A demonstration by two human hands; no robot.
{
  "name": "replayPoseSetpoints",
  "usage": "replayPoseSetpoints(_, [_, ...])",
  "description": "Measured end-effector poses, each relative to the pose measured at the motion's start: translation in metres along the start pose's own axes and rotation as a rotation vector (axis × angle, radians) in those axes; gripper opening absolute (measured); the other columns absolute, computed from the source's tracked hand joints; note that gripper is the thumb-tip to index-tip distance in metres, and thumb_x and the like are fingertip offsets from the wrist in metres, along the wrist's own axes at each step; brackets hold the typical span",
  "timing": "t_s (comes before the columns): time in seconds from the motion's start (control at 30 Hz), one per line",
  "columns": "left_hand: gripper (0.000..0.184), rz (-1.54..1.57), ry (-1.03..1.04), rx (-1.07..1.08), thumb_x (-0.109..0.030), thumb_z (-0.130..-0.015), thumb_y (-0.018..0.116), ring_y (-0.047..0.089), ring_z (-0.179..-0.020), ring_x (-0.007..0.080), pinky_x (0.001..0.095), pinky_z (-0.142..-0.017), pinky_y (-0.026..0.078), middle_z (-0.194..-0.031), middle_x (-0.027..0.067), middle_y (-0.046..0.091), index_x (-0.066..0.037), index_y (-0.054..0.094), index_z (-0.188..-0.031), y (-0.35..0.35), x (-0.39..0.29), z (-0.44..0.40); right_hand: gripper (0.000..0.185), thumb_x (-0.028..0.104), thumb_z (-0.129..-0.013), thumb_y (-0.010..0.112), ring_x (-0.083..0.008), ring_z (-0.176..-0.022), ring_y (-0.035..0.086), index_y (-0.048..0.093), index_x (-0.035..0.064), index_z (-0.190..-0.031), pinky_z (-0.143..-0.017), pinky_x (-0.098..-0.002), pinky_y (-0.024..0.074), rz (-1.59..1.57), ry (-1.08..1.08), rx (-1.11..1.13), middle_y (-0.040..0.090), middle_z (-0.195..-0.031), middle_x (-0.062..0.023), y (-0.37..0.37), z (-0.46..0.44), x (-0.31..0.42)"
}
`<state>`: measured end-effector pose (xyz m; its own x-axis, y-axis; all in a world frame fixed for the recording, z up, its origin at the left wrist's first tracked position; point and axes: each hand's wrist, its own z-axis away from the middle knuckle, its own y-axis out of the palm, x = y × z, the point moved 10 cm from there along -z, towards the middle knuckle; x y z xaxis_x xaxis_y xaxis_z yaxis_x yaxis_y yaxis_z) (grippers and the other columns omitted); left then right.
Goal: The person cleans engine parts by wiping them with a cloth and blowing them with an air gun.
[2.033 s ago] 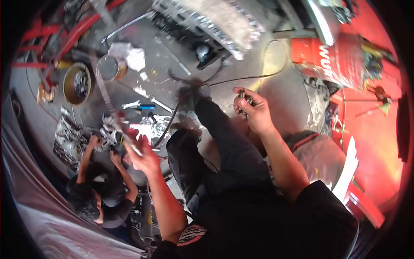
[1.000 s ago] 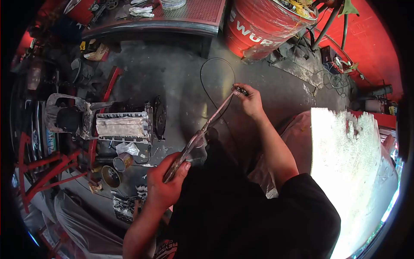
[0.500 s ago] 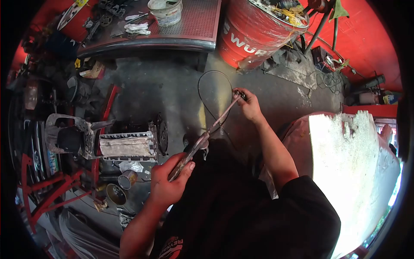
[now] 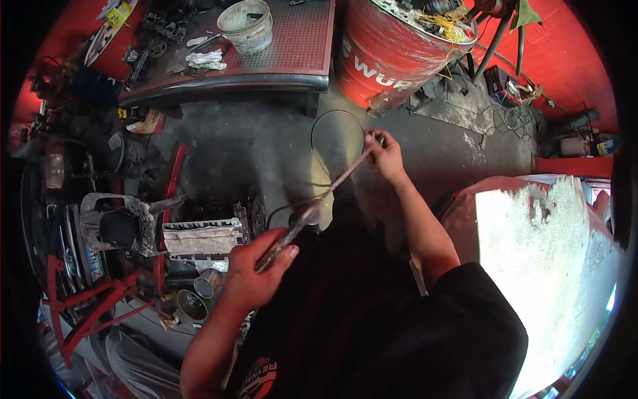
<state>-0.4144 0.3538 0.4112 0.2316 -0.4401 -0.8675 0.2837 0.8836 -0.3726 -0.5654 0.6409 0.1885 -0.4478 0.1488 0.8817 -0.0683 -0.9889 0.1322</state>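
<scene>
My left hand (image 4: 256,269) is closed around the dark handle of a long, thin tool (image 4: 350,171) with a narrow metal shaft. The shaft slants up and to the right, away from my body. At its far end, the fingers of my right hand (image 4: 385,158) are closed on the tip; the small part between them is hard to make out. A thin black hose or cable (image 4: 313,143) loops beside the shaft and passes behind it. What kind of tool this is, I cannot tell.
An engine block (image 4: 203,237) lies at the left by a red metal stand (image 4: 159,266). Ahead stand a perforated-top table (image 4: 292,60) with a white bucket (image 4: 246,30) and a red drum (image 4: 372,60). A covered shape (image 4: 465,213) is at right; a person's grey-trousered leg (image 4: 143,359) shows lower left.
My right hand has moved slightly right and down, with its fingers shifted on the tip. The hose loop has changed shape and now also curves near my left hand. The view has tilted slightly.
</scene>
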Motion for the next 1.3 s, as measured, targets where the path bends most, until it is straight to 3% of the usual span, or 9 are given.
replayPoseSetpoints(0.03, [0.025, 0.02, -0.085, 0.005, -0.013, -0.09, 0.065, 0.055, -0.055, 0.0062, 0.0231, -0.052, 0.046, -0.075, 0.0021, 0.066, 0.0, 0.063, -0.111, -0.001, -0.002, -0.005, 0.019, 0.027, -0.094, 0.059, -0.0127, -0.066, 0.051, 0.058, 0.0102, -0.105, -0.047, -0.026, 0.034, -0.259, 0.074, -0.032, 0.055, -0.075, -0.0031, 0.0, -0.001, 0.007])
replayPoseSetpoints(0.07, [0.027, 0.037, -0.167, 0.015, -0.013, -0.09, 0.065, 0.055, -0.054, 0.0067, 0.0233, -0.051, 0.046, -0.077, 0.0022, 0.066, 0.001, 0.062, -0.112, -0.002, -0.004, -0.01, 0.019, 0.027, -0.094, 0.059, -0.0127, -0.066, 0.051, 0.058, 0.0102, -0.105, -0.047, -0.026, 0.034, -0.262, 0.076, -0.036, 0.055, -0.075, -0.0031, -0.004, -0.009, 0.011])
replayPoseSetpoints(0.1, [0.03, 0.057, -0.187, 0.013, -0.018, -0.088, 0.07, 0.059, -0.057, 0.0107, 0.0253, -0.056, 0.046, -0.072, 0.0095, 0.064, -0.002, 0.063, -0.112, 0.0, -0.011, -0.013, 0.026, 0.034, -0.096, 0.053, -0.0139, -0.062, 0.05, 0.058, 0.0095, -0.104, -0.045, -0.025, 0.0324, -0.525, 0.127, 0.08, 0.054, -0.074, -0.0032, 0.003, -0.014, 0.011])
replayPoseSetpoints(0.13, [0.03, 0.06, -0.195, 0.018, -0.018, -0.088, 0.07, 0.059, -0.057, 0.0107, 0.0253, -0.056, 0.046, -0.072, 0.0095, 0.064, -0.002, 0.063, -0.112, 0.005, -0.016, -0.017, 0.035, 0.041, -0.098, 0.047, -0.0151, -0.057, 0.049, 0.058, 0.0088, -0.103, -0.043, -0.0241, 0.0309, -0.784, 0.174, 0.201, 0.054, -0.073, -0.0034, 0.011, -0.02, 0.015])
replayPoseSetpoints(0.2, [0.028, -0.035, -0.083, -0.011, -0.017, -0.088, 0.069, 0.058, -0.058, 0.009, 0.0251, -0.056, 0.046, -0.072, 0.0077, 0.065, -0.003, 0.064, -0.112, 0.011, -0.035, -0.024, 0.038, 0.044, -0.098, 0.044, -0.015, -0.056, 0.048, 0.058, 0.0088, -0.101, -0.042, -0.024, 0.0301, -0.724, 0.18, 0.192, 0.054, -0.072, -0.0036, 0.005, -0.033, 0.011])
replayPoseSetpoints(0.5, [0.02, -0.061, -0.142, -0.118, -0.015, -0.088, 0.07, 0.053, -0.057, 0.006, 0.0252, -0.053, 0.043, -0.065, 0.006, 0.06, -0.003, 0.065, -0.103, 0.025, -0.043, -0.058, 0.047, 0.051, -0.099, 0.033, -0.0127, -0.048, 0.044, 0.053, 0.0099, -0.092, -0.038, -0.0249, 0.0265, -0.39, 0.128, 0.174, 0.054, -0.069, -0.0034, 0.0, -0.064, 0.018])
replayPoseSetpoints(1.03, [0.02, 0.075, -0.193, -0.03, -0.016, -0.088, 0.069, 0.053, -0.055, 0.0075, 0.0258, -0.053, 0.043, -0.063, 0.0053, 0.059, -0.002, 0.064, -0.102, 0.042, -0.063, -0.06, 0.071, 0.072, -0.091, 0.023, -0.013, -0.053, 0.045, 0.055, 0.0086, -0.097, -0.043, -0.024, 0.0266, -0.509, 0.162, 0.313, 0.055, -0.074, -0.0049, -0.001, -0.052, 0.02])
replayPoseSetpoints(1.1, [0.021, -0.115, -0.205, 0.019, -0.016, -0.088, 0.069, 0.056, -0.056, 0.0081, 0.0259, -0.054, 0.044, -0.064, 0.0065, 0.06, -0.002, 0.065, -0.103, 0.043, -0.068, -0.057, 0.072, 0.072, -0.091, 0.022, -0.0132, -0.054, 0.045, 0.055, 0.0087, -0.097, -0.044, -0.0242, 0.0271, -0.518, 0.155, 0.324, 0.055, -0.074, -0.005, -0.001, -0.051, 0.019])
replayPoseSetpoints(1.3, [0.021, -0.092, -0.08, -0.101, -0.016, -0.088, 0.069, 0.056, -0.054, 0.0083, 0.0256, -0.052, 0.044, -0.064, 0.0068, 0.061, -0.003, 0.065, -0.103, 0.04, -0.064, -0.061, 0.07, 0.07, -0.092, 0.024, -0.0147, -0.056, 0.045, 0.056, 0.008, -0.098, -0.048, -0.026, 0.0304, -0.508, 0.144, 0.332, 0.055, -0.074, -0.0059, -0.002, -0.044, 0.018])
